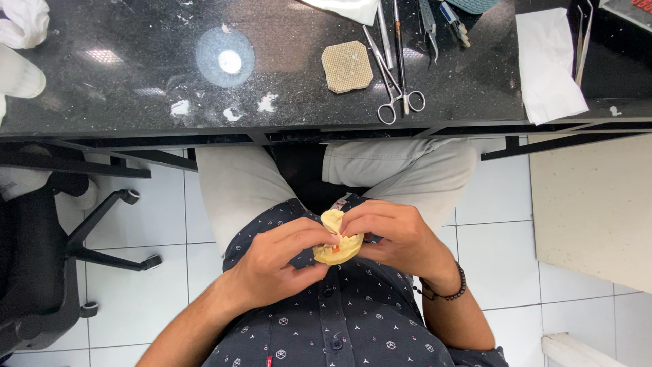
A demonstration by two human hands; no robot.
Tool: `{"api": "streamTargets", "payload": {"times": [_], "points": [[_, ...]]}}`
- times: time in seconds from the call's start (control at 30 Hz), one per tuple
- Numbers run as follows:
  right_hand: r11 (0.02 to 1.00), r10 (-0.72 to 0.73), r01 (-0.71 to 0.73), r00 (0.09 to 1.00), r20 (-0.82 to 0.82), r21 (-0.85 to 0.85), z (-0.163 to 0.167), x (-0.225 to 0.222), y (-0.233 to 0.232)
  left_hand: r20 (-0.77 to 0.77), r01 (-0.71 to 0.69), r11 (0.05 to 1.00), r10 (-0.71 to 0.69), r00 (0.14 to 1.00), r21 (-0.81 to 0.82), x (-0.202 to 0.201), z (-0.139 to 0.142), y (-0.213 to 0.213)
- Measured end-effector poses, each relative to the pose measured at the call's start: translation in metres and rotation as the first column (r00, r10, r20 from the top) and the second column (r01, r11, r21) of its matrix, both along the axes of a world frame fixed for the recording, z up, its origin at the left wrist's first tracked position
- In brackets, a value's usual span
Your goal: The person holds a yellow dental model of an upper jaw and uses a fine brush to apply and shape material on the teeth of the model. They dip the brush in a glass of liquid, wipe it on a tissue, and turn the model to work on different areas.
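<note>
Down in the lap, well below the table [136, 102], a yellow dental cast [337, 246] sat pinched between both hands: left hand [275, 261] cupped under it for support, right hand [397, 238] gripping the top. Scissors [397, 81] lay unused on the table.

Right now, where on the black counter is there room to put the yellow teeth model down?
The left middle of the counter is bare, between the round white disc and the white cup. The right is crowded: square mesh pad, scissors, white paper. Both hands hold the teeth model.
</note>
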State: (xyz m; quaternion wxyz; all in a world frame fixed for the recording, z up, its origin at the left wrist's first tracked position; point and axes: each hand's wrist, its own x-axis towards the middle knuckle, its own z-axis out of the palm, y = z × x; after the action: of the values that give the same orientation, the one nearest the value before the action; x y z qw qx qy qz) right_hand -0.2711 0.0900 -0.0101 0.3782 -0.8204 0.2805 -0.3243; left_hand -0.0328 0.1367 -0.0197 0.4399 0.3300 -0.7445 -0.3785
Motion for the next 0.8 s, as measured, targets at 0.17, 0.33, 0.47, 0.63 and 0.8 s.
{"api": "streamTargets", "payload": {"times": [0.17, 0.33, 0.47, 0.63, 0.8], "points": [[0.999, -0.008, 0.007, 1.0, -0.028, -0.038, 0.002, -0.003, -0.002, -0.01, 0.042, 0.999, -0.041, 0.999, 0.03, 0.002, 0.007, -0.005], [0.996, -0.004, -0.003, 0.997, -0.071, -0.094, 0.005, -0.004, -0.003, 0.024, 0.058, 0.991, -0.061, 0.998, 0.117, 0.003, 0.012, -0.008], [0.991, -0.015, 0.003, 0.995, -0.096, -0.13, 0.004, -0.003, -0.003, 0.077, 0.011, 0.996, -0.018, 0.997, 0.093, -0.001, 0.01, -0.01], [0.993, -0.006, -0.009, 0.992, -0.126, -0.116, 0.001, -0.004, -0.004, 0.125, -0.012, 0.995, 0.0, 0.992, 0.097, -0.006, 0.007, -0.013], [0.995, -0.018, 0.003, 0.99, -0.142, -0.102, 0.0, -0.007, -0.005, 0.063, -0.031, 0.99, 0.022, 0.998, 0.134, -0.009, 0.005, -0.015]]}}
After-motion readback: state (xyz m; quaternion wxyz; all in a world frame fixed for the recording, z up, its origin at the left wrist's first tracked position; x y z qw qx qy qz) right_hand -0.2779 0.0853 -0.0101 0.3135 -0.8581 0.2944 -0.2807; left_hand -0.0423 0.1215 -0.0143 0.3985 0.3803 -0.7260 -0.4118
